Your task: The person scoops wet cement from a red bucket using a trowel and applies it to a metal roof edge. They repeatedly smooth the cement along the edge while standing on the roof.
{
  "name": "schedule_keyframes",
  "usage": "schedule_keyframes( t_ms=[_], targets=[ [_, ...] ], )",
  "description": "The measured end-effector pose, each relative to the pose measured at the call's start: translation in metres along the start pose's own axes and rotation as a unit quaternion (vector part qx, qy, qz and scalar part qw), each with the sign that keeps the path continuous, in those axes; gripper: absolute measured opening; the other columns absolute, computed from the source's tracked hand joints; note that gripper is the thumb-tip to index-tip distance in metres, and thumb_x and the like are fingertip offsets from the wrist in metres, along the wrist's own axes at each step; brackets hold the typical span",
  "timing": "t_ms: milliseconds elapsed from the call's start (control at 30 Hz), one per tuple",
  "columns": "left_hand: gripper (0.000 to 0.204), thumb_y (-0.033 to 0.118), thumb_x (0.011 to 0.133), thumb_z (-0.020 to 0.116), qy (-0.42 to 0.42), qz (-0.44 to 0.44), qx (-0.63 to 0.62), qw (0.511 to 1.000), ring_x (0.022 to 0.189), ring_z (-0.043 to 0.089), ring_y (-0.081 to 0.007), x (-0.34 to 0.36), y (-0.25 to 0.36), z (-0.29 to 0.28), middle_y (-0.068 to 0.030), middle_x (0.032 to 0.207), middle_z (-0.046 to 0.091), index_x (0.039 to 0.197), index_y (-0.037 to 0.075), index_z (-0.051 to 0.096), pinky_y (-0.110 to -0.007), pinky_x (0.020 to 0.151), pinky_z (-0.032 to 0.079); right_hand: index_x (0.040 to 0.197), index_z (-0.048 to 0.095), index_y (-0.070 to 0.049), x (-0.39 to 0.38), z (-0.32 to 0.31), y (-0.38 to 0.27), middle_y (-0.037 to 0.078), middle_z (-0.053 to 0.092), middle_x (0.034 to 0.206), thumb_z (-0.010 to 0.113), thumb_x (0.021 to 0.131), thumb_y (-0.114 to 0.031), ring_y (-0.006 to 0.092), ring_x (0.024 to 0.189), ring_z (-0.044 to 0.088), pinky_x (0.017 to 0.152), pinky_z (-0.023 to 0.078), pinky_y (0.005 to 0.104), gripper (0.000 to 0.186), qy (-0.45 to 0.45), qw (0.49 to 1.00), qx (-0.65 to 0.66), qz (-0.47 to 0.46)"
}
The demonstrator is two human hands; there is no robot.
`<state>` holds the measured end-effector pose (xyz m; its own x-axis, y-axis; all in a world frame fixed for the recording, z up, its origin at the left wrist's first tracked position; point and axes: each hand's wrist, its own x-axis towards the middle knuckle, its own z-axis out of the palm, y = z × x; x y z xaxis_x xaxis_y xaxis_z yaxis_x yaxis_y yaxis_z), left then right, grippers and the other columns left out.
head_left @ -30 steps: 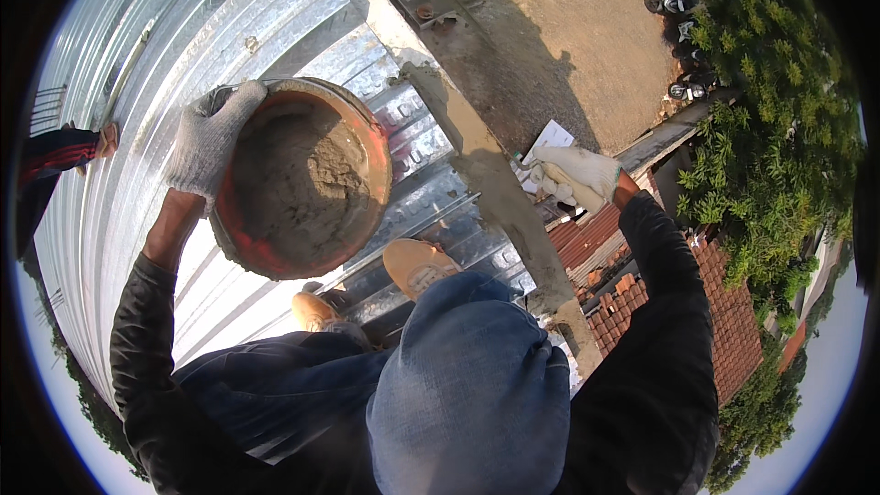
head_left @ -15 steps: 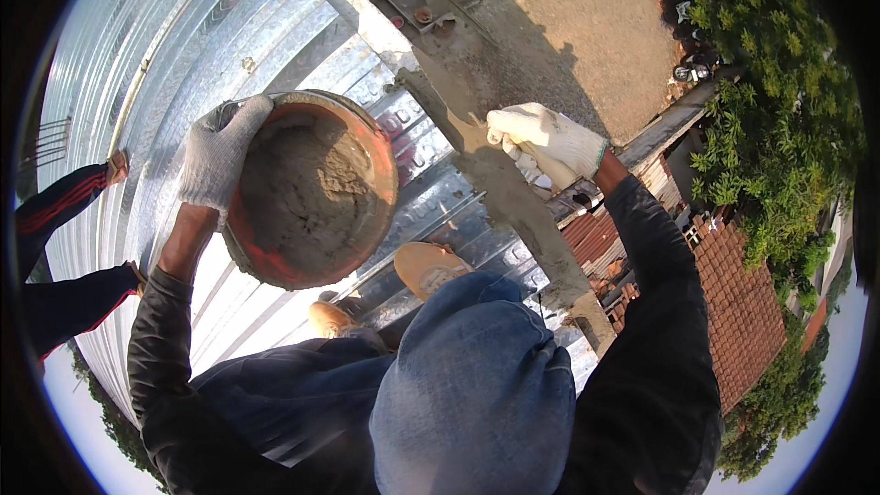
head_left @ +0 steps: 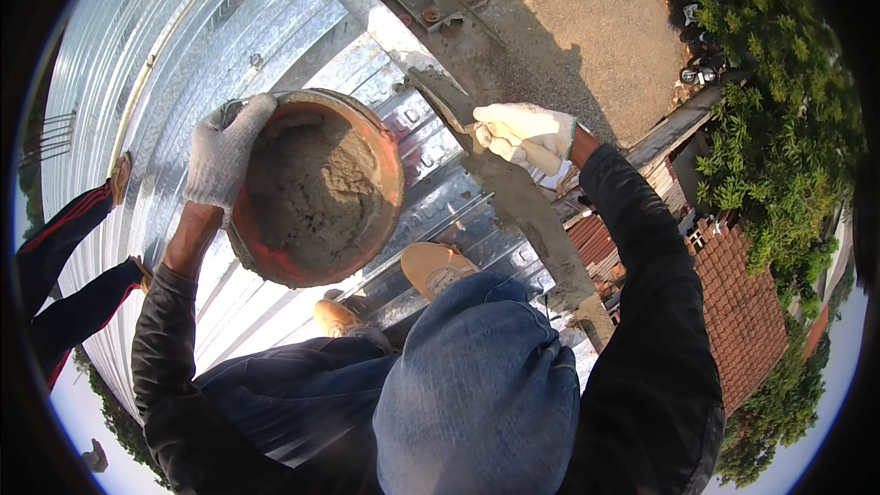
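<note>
Between nine and ten o'clock from the middle of the view, the person's left hand, in a pale grey knitted glove, is clenched over the rim of a round orange-red bucket; it grips at the bucket's own ten o'clock, and I can't tell whether the fingers also catch the thin wire handle; rough grey mortar lies inside, and whether the base rests on anything is hidden from me.

Between one and two o'clock, the right hand, in a whitish knitted glove, is folded narrowly around a hand tool with a pale cylindrical handle; the handle's end pokes out toward four o'clock, while its working end is too thin to make out well.

Just beneath that fist, a long grey mortar-smeared ledge slants from eleven o'clock to four; shiny ribbed sheet-metal decking spreads on its left, under two tan shoes, one near six o'clock and one between seven and eight; another person's dark trousers with red stripes stand toward nine; an orange-brown tiled roof lies between three and four, below leafy green trees.
</note>
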<state>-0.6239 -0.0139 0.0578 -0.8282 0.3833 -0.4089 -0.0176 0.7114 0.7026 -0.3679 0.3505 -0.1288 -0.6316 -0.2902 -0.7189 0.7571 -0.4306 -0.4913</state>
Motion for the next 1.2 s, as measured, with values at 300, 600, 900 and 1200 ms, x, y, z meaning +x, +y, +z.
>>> schedule_keyframes(
  t_ms=[300,600,900,1200],
  targets=[
    [0.039,0.038,0.108,0.081,0.003,0.002,0.013,1.000,0.091,0.070,-0.0103,0.003,0.005,0.001,-0.0012,0.102,0.079,0.116,0.000,0.083,-0.030,0.084,0.057,0.096,0.065,-0.011,-0.044,0.019,0.013,-0.001,0.060,0.068,0.057,0.119,-0.045,0.0092,0.048,0.054,0.043,0.045,0.0294,0.041,-0.025,0.995,-0.006,0.094],
    [0.038,0.038,0.108,0.081,-0.004,-0.006,-0.008,1.000,0.091,0.070,-0.0100,0.000,0.007,0.001,-0.0014,0.102,0.079,0.117,0.000,0.083,-0.029,0.083,0.057,0.092,0.064,-0.012,-0.063,0.009,0.013,-0.003,0.058,0.069,0.056,0.117,-0.048,0.0084,0.049,0.053,0.045,0.045,0.0274,0.045,0.043,0.995,-0.030,0.079],
    [0.036,0.035,0.109,0.081,0.014,0.002,0.023,1.000,0.092,0.071,-0.0100,0.005,-0.007,-0.003,-0.0014,0.103,0.080,0.118,0.001,0.083,-0.029,0.084,0.058,0.092,0.065,-0.009,-0.073,0.034,0.031,0.000,0.058,0.068,0.058,0.115,-0.050,0.0123,0.050,0.054,0.047,0.047,0.0317,0.048,0.031,0.992,-0.096,0.072],
    [0.036,0.034,0.108,0.082,0.002,0.010,0.010,1.000,0.093,0.071,-0.0105,0.003,0.005,0.001,-0.0022,0.104,0.080,0.119,0.000,0.083,-0.029,0.085,0.058,0.100,0.069,0.000,-0.078,0.029,0.027,0.008,0.065,0.074,0.059,0.115,-0.052,0.0138,0.065,0.064,0.059,0.053,0.0346,0.055,0.229,0.892,-0.347,-0.181]
  ],
)
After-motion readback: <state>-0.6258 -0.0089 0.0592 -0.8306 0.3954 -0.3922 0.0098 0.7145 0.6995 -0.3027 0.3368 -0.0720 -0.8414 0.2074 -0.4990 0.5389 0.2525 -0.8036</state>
